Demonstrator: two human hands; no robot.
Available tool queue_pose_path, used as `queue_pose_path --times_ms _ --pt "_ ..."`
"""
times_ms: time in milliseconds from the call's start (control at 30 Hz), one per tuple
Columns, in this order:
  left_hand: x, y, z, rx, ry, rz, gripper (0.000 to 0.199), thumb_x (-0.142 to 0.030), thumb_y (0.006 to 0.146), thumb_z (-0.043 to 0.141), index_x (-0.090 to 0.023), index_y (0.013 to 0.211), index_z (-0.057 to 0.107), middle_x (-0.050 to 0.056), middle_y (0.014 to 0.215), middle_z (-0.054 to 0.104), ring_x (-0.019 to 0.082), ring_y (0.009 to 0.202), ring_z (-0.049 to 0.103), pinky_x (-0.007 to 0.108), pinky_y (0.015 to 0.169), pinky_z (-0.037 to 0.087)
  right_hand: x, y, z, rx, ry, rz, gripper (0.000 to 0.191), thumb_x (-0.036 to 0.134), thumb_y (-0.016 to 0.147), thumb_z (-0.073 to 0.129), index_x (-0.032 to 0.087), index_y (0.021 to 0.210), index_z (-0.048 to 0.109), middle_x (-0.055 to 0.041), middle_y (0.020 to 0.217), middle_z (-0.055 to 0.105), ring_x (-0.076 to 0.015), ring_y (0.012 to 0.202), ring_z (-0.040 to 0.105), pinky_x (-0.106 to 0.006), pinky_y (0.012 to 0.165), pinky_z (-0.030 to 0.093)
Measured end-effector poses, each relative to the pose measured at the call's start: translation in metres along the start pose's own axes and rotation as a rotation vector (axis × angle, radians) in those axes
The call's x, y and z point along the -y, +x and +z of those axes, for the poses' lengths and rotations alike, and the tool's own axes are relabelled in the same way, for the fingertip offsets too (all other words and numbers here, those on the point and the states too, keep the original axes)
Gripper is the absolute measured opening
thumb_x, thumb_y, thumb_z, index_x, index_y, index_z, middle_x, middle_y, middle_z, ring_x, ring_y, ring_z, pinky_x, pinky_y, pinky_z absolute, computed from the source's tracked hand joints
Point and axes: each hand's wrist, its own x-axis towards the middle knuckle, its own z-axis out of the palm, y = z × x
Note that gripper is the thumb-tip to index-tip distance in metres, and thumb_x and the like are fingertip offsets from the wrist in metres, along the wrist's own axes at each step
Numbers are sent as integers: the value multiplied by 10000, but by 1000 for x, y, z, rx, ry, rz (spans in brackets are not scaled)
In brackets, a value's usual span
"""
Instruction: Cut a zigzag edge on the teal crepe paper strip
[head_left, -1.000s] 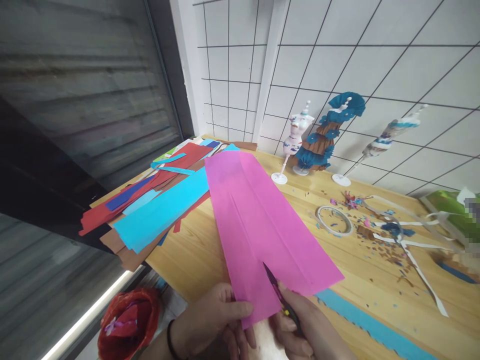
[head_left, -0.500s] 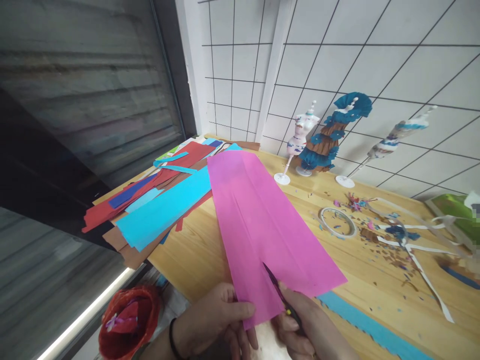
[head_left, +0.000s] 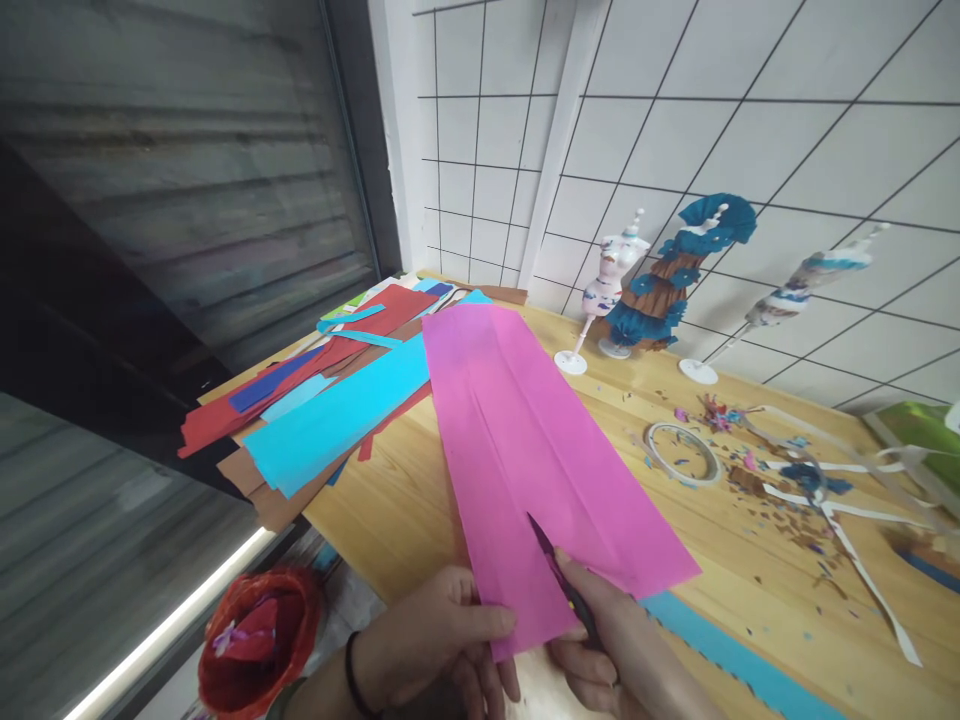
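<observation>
A long sheet of pink paper (head_left: 510,420) with lengthwise creases slopes from the table's back toward me. My left hand (head_left: 450,640), wearing a dark band on the wrist, pinches its near left edge between thumb and fingers. In my right hand (head_left: 622,640) is a pair of black scissors (head_left: 551,560) with a bit of yellow near the handle. One dark blade lies over the paper, pointing up and left; the other is not visible. Below the blade tip, the near part of the sheet is split into two flaps.
Cyan paper (head_left: 337,410), red, brown and blue sheets pile at the left. Two white dress forms (head_left: 607,275) and a blue-brown paper dress (head_left: 664,285) stand by the tiled wall. A tape roll (head_left: 682,453), scraps and a blue strip (head_left: 742,645) lie right. A red-lined bin (head_left: 259,640) stands below.
The view has shifted slightly, so everything sits a little farther right. Both hands keep their hold, and the blade stays at nearly the same place on the pink paper.
</observation>
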Motion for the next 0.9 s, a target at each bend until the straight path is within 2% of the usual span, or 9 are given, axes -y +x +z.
queue_pose_path --times_ms 233,400,633,900 --pt "-1 0 1 -22 -15 -14 260 -335 675 565 -77 638 575 38 488 567 63 319 459 147 320 306 -2 5 -2 -28 -17 -43 506 454 911 280 174 496 358 110 334 228 -4 263 99 -133 291 74" --pt "0 1 1 -27 30 -5 281 -344 660 559 -74 583 569 46 484 561 59 315 446 159 332 324 -6 10 -5 -52 -19 -63 473 441 901 311 173 521 401 109 318 240 -5 250 96 -138 280 81" --pt "-3 0 2 -50 61 -18 299 -373 617 576 -76 584 573 42 481 551 47 311 416 161 337 322 1 11 1 -18 -33 -70 503 432 911 279 174 491 380 101 279 240 -13 266 107 -136 292 81" --pt "-5 -1 4 -87 58 -16 328 -405 599 585 -79 631 575 43 484 555 56 311 414 175 341 327 4 14 2 -36 -67 -98 474 445 876 374 175 486 383 97 281 259 -13 269 127 -133 292 97"
